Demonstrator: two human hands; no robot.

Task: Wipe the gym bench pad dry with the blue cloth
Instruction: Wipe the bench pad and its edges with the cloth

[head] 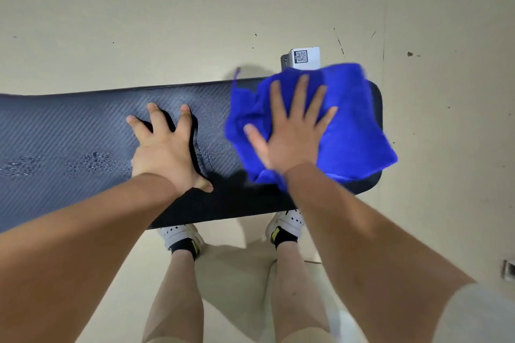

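The dark gym bench pad [83, 125] runs from the left edge to the right of centre, with water droplets [94, 161] beaded on its left and middle part. A crumpled blue cloth [354, 125] covers the pad's right end. My right hand [292, 133] presses flat on the cloth with fingers spread and straight. My left hand [164, 153] rests on the bare pad just left of the cloth, fingers spread, holding nothing.
A small white box with a QR code [303, 58] sits on the floor behind the pad's right end. My white shoes [181, 237] stand on the beige floor [195, 22] under the pad's near edge. A small grey object [508, 269] lies at the far right.
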